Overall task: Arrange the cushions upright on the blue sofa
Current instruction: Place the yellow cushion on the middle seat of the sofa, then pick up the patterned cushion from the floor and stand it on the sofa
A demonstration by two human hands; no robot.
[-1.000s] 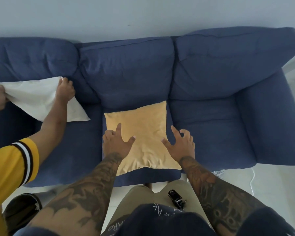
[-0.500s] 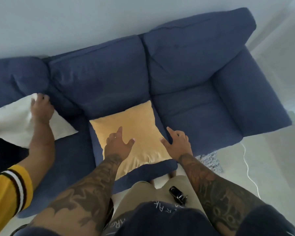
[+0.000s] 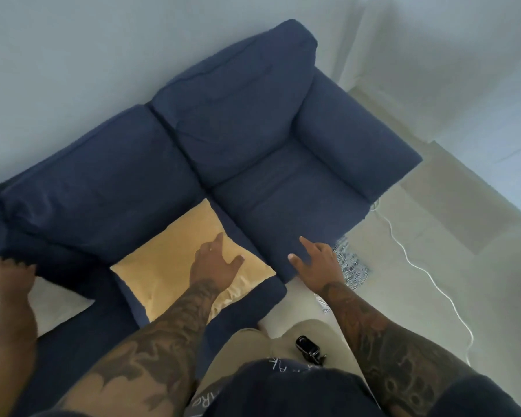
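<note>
A yellow cushion (image 3: 175, 260) lies flat on the middle seat of the blue sofa (image 3: 253, 121). My left hand (image 3: 215, 263) rests on its right half, fingers spread, holding nothing. My right hand (image 3: 316, 260) hovers open over the front edge of the right seat, just off the cushion's right corner. A white cushion (image 3: 51, 302) lies on the left seat, mostly hidden behind another person's hand (image 3: 9, 281), which is at its top edge.
The sofa's right armrest (image 3: 358, 139) borders pale floor. A white cable (image 3: 427, 275) snakes over the floor to the right. A patterned mat (image 3: 351, 263) shows beside the sofa front. A small black device (image 3: 309, 352) hangs at my waist.
The view has swung to the right, so the sofa now sits diagonally. My right hand has slid off the yellow cushion toward the right seat. The other person's hand stays at the white cushion.
</note>
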